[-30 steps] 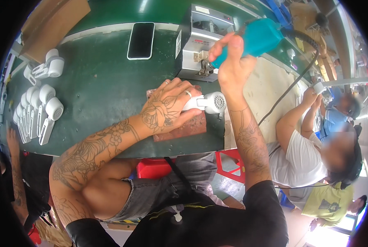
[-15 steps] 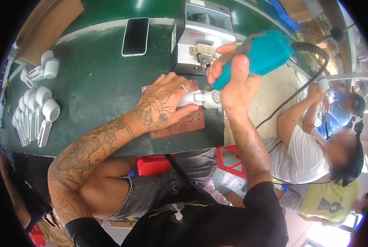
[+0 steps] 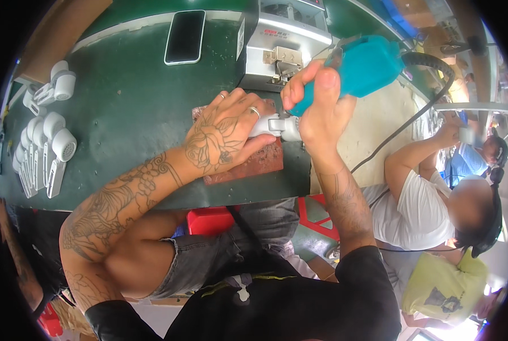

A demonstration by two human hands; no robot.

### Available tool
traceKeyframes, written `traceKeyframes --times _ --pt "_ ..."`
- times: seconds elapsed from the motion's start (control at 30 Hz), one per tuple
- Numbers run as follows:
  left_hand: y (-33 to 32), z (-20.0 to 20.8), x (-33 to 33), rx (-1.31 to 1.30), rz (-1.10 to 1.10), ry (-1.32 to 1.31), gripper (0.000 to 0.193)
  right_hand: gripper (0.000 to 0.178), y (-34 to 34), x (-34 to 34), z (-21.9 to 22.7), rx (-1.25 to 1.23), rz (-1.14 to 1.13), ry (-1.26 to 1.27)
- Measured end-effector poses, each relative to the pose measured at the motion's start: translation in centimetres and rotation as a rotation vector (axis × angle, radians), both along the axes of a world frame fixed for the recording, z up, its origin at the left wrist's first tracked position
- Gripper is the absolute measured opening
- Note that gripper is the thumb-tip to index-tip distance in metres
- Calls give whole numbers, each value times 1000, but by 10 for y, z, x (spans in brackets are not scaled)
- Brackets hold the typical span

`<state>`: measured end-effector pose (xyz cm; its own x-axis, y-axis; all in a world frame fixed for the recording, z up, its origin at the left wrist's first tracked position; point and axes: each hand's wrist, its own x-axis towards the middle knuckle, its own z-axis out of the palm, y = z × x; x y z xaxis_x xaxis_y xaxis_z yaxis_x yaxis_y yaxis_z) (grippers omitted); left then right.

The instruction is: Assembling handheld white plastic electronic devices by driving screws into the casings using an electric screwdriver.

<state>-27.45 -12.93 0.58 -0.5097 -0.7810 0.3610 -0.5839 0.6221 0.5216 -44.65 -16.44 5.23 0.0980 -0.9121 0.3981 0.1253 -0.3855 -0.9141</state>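
Note:
My left hand [image 3: 228, 132] is closed around a white handheld device with a hinged round head [image 3: 289, 129], holding it down on a reddish-brown block [image 3: 245, 170]. Much of the device's handle is hidden under my palm. With my right hand [image 3: 325, 108] I grip a teal corded power tool [image 3: 367, 68], which looks like an electric screwdriver. Its front end points down at the device, close to the hinge. The tip is hidden behind my fingers, so I cannot tell whether it touches.
Several similar white devices [image 3: 55, 176] lie in a row at the left, with more [image 3: 63, 85] behind them. A phone [image 3: 184, 37] and a grey metal machine [image 3: 282, 42] stand at the back. The tool's black cord [image 3: 396, 133] runs down the right side. Co-workers [image 3: 419, 216] sit at the right.
The device's round head has turned, so its grille no longer faces up. My right hand and the tool have shifted slightly left and closer to it. The left hand keeps its hold.

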Motion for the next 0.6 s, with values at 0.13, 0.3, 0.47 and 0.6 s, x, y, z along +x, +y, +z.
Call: traceKeyframes --times 0.13,0.3,0.47,0.6 --pt "0 1 -1 8 7 -13 40 40 0 -1 0 21 -11 -7" --pt "0 -4 1 11 -8 14 42 44 -5 -3 11 -18 -44 116" --pt "1 5 4 54 -18 45 36 46 -35 12 26 -139 -157 -16" --pt "0 1 2 52 10 56 32 43 -53 14 12 -273 -134 42"
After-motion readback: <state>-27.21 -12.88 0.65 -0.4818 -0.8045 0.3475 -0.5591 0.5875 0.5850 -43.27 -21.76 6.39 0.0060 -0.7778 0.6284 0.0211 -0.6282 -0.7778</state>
